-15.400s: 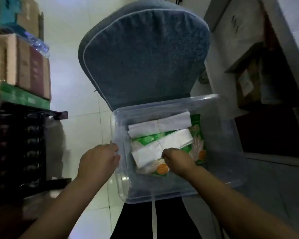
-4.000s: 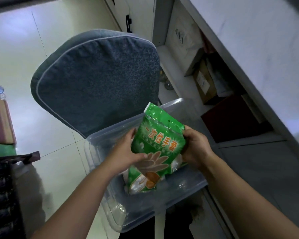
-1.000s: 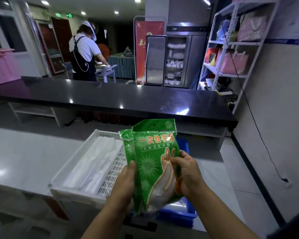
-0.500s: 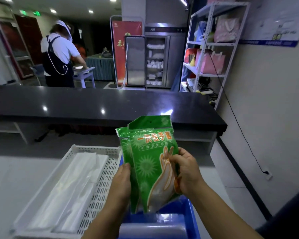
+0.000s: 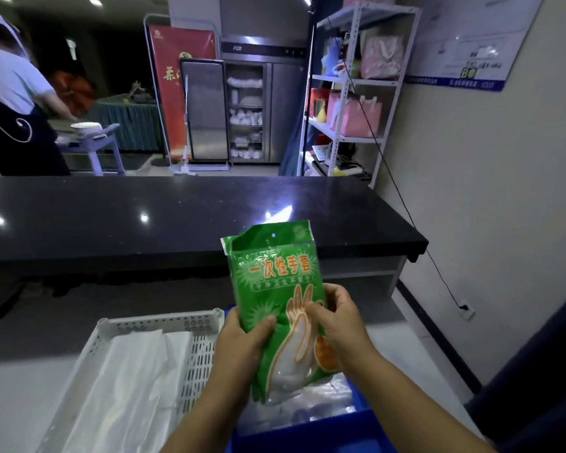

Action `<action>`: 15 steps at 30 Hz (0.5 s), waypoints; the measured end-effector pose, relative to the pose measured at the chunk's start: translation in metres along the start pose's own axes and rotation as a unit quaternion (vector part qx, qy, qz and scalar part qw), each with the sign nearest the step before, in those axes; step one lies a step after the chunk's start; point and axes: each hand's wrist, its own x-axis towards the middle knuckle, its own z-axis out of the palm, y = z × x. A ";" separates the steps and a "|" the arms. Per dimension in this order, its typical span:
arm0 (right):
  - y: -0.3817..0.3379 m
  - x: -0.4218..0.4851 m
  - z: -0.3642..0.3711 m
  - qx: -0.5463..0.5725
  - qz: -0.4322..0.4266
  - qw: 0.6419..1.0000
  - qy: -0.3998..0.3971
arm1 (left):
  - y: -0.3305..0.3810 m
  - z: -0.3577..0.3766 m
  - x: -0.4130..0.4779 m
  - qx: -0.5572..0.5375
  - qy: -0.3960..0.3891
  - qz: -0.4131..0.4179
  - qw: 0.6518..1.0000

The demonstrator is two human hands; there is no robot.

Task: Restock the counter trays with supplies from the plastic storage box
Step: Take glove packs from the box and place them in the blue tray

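Note:
I hold green packs of disposable gloves [image 5: 275, 289] upright in front of me. My left hand [image 5: 239, 344] grips their lower left edge and my right hand [image 5: 337, 322] grips the right side. The packs hang just above a blue tray [image 5: 307, 433] that has clear plastic wrapping in it. Beside it on the left stands a white slotted tray [image 5: 196, 338] holding white plastic-wrapped supplies [image 5: 125, 384]. The plastic storage box is out of view.
Both trays sit on a pale counter [image 5: 17, 397]. Behind it runs a higher black counter [image 5: 177, 210]. A person in an apron [image 5: 13, 103] works at the far left. A metal shelf rack [image 5: 350, 93] and a steel fridge [image 5: 245, 106] stand at the back.
The view has shifted right and closer to the trays. The glove packs have come lower over the blue tray, and my left hand has moved up onto their front.

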 end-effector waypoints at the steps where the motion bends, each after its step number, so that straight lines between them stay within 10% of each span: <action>1: 0.001 0.003 -0.001 -0.004 0.016 1.000 -0.005 | -0.001 -0.001 0.005 -0.021 -0.006 -0.006 1.000; 8: -0.003 0.014 -0.019 0.033 0.123 0.987 -0.094 | -0.008 0.011 0.032 -0.067 -0.110 -0.075 0.989; 15: -0.027 0.041 -0.085 -0.224 -0.036 0.974 0.009 | -0.044 0.007 0.085 0.268 -0.083 0.034 0.959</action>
